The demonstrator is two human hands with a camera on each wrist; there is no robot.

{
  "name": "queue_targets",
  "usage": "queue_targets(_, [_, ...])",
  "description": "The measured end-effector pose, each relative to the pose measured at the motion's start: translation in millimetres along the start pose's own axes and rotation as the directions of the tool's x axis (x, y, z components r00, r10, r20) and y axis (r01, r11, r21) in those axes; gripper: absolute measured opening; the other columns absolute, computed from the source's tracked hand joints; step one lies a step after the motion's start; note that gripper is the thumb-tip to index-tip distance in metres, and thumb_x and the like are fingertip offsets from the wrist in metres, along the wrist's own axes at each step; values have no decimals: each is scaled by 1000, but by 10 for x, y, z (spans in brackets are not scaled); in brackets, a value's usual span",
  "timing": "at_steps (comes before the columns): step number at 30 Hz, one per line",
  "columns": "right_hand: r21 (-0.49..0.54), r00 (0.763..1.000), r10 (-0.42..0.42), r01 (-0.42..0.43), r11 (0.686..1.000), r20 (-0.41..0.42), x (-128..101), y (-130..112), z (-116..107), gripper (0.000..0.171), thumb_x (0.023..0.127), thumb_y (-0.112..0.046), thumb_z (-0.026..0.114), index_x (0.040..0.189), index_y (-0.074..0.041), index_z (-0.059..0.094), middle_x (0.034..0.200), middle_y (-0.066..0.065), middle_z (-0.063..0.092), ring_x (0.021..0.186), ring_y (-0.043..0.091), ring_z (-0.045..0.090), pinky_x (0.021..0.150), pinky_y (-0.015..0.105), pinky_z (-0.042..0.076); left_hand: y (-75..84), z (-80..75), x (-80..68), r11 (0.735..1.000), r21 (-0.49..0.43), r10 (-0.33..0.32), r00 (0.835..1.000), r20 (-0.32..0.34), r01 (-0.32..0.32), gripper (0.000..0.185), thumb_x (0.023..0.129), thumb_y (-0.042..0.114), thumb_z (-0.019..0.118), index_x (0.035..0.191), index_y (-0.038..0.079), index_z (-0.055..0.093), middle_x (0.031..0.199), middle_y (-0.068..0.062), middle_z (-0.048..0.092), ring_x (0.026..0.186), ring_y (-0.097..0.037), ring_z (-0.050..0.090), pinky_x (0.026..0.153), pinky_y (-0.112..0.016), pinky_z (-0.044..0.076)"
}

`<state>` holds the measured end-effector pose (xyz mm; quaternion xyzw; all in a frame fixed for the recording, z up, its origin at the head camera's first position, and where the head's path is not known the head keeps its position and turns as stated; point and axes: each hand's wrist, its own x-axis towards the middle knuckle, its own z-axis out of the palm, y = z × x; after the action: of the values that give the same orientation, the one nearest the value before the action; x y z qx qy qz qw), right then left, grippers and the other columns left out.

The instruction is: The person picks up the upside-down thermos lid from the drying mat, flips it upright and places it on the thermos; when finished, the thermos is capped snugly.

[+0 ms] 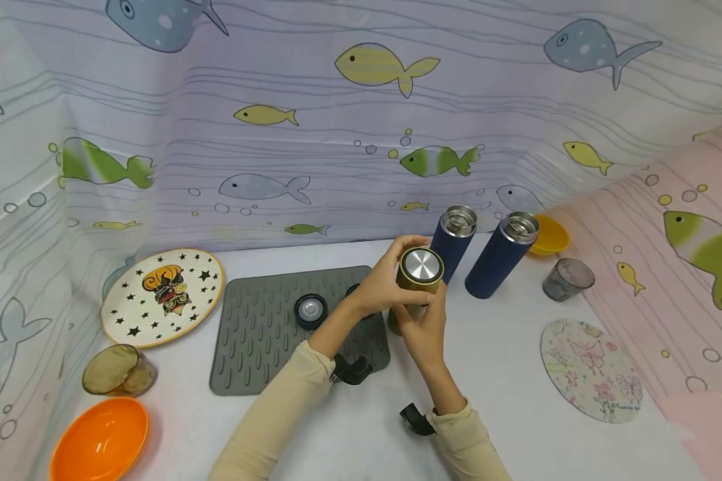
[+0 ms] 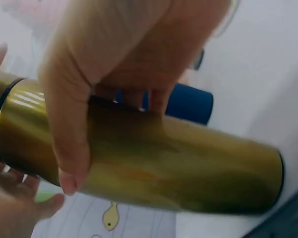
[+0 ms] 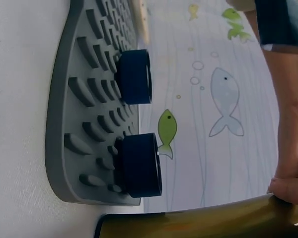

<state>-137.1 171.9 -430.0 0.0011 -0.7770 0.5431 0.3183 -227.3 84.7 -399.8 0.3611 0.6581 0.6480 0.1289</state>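
A gold flask (image 1: 420, 272) with a steel-topped cap stands tilted on the white table, held in both hands. My left hand (image 1: 382, 284) wraps its fingers and thumb round the flask body (image 2: 179, 168). My right hand (image 1: 427, 331) grips the flask from the near side, just below the cap. In the right wrist view only the fingertips (image 3: 290, 186) show, pressed on the gold flask (image 3: 198, 223). Two dark blue flasks (image 1: 454, 240) (image 1: 502, 254) stand uncapped just behind. Two blue caps (image 3: 135, 77) (image 3: 141, 164) lie on the grey mat (image 1: 265, 334).
A star-patterned plate (image 1: 162, 297), an amber glass (image 1: 117, 371) on its side and an orange bowl (image 1: 99, 441) sit at the left. At the right are a yellow bowl (image 1: 550, 235), a grey cup (image 1: 567, 278) and a round floral mat (image 1: 591, 369). Fish-print curtains wall the table.
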Motion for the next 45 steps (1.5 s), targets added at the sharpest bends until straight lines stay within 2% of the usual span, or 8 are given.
queue_targets(8, [17,999,49,-49,999,19,54,329,61,70,77,6,78,138,3,43,128,23,58,116,33,56,99,52,43,49,-172,-101,991,134,-28,1000,-8,29,80,76,8,83,144,9,42,142,-10,51,131,-23,49,112,-44,39])
queue_targets(13, [8,999,40,-40,999,23,413,290,151,73,77,-3,83,138,3,43,124,23,59,111,34,60,93,49,48,86,-488,-439,979,195,-36,992,-123,60,84,83,21,80,153,14,34,155,-7,39,145,-22,34,121,-46,24])
queue_targets(19, [-26,999,46,-47,999,-17,990,511,488,75,79,-14,83,140,0,41,128,21,58,118,35,59,101,50,47,0,-818,-1065,971,199,-73,954,-290,135,75,87,10,76,151,10,36,154,-10,40,144,-29,35,120,-52,24])
queue_targets(26, [-105,980,197,-200,974,-42,1054,753,634,79,82,-25,82,143,-5,36,131,19,55,122,36,55,105,51,43,-182,-1050,-1492,953,182,-149,896,-419,244,72,86,4,75,148,4,38,150,-20,43,142,-36,36,120,-53,24])
queue_targets(29, [-113,980,199,-199,974,-9,1030,747,651,83,82,-26,82,146,-6,33,134,20,53,126,37,53,107,52,42,-315,-1119,-1514,903,270,-201,884,-422,334,75,84,9,78,148,4,39,150,-21,42,143,-38,36,118,-57,25])
queue_targets(33, [-155,973,222,-210,965,64,988,643,570,91,84,-30,81,151,-5,24,141,22,46,132,39,48,110,53,39,-542,-1123,-1448,765,459,-310,882,-354,453,88,79,19,85,150,2,36,148,-22,42,139,-41,40,112,-60,34])
queue_targets(38, [-169,976,176,-153,974,128,738,401,404,92,85,-23,79,153,1,21,145,27,38,136,40,40,114,53,34,-707,-1064,-1384,636,617,-338,887,-316,463,86,72,18,89,142,-4,45,135,-22,53,127,-38,51,106,-54,43])
queue_targets(45, [-138,941,127,-88,987,313,168,41,263,82,88,-21,76,150,4,29,147,29,36,136,43,41,107,57,40,-365,-903,-1439,727,586,-182,923,-339,358,76,68,9,90,133,2,52,126,-14,55,120,-33,56,101,-53,46])
